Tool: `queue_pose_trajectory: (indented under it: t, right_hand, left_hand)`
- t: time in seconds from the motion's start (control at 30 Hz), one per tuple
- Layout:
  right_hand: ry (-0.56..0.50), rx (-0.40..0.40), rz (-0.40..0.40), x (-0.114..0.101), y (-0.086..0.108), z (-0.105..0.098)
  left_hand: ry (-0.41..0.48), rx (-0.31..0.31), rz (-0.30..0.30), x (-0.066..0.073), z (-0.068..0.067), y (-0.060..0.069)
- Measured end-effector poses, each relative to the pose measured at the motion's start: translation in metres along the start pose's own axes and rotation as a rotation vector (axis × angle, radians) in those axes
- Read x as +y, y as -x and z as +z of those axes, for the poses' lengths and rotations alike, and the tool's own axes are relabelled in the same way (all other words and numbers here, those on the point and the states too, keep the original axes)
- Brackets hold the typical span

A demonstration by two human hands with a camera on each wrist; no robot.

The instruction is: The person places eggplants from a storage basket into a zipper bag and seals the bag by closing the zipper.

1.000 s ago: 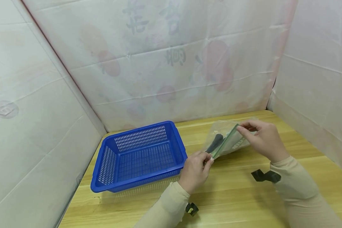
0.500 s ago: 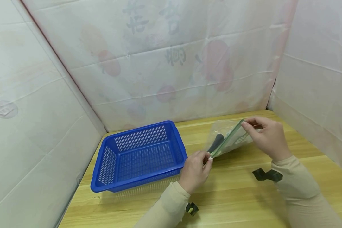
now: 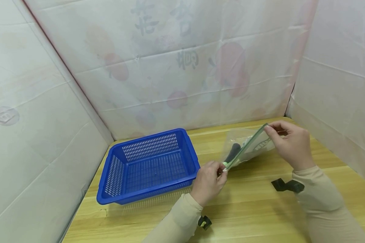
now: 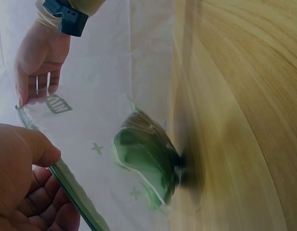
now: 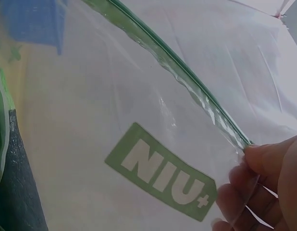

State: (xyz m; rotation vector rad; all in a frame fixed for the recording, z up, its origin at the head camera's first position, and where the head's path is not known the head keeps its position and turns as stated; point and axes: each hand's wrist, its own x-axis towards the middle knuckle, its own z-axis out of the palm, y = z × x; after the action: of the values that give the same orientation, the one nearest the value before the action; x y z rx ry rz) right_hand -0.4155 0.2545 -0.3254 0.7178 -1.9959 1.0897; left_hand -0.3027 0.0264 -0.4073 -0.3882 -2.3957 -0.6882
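Observation:
A clear zip bag (image 3: 257, 150) with a green strip along its mouth is held up at a slant over the table, between both hands. At the strip's lower end my left hand (image 3: 209, 182) pinches the bag between thumb and fingers. My right hand (image 3: 293, 145) pinches the upper end. A green label reading NIU+ (image 5: 163, 173) shows in the right wrist view. Inside the bag lies a dark, elongated thing (image 3: 233, 152); a green, folded-looking thing (image 4: 146, 156) shows through the film in the left wrist view. Their kinds are unclear. Whether the strip is sealed cannot be told.
A blue plastic basket (image 3: 149, 192) with slotted walls stands on the wooden table (image 3: 249, 209), just left of my left hand. Pale printed sheets (image 3: 170, 84) hang as walls behind and on both sides. Dark straps (image 3: 287, 185) stick out at both wrists.
My right hand has moved right and a little away, drawing the bag's upper end along with it. The left hand stays at the lower end, almost unmoved.

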Motion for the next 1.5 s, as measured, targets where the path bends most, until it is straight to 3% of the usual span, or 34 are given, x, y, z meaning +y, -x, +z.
queue_pose_trajectory:
  t: [0.27, 0.6, 1.07, 1.5]
  right_hand:
    - [-0.035, 0.038, 0.082, 0.003, -0.002, -0.004]
    - [-0.023, 0.143, 0.199, 0.013, -0.008, -0.018]
    - [-0.037, 0.208, 0.278, 0.021, -0.012, -0.029]
    - [-0.022, 0.227, 0.291, 0.031, -0.013, -0.036]
  left_hand:
    - [-0.012, 0.005, 0.012, -0.001, 0.001, 0.001]
    - [-0.019, -0.006, 0.015, 0.0, -0.001, -0.001]
    - [-0.017, -0.027, 0.002, -0.001, 0.0, 0.0]
    - [0.0, -0.05, 0.001, 0.0, 0.002, 0.001]
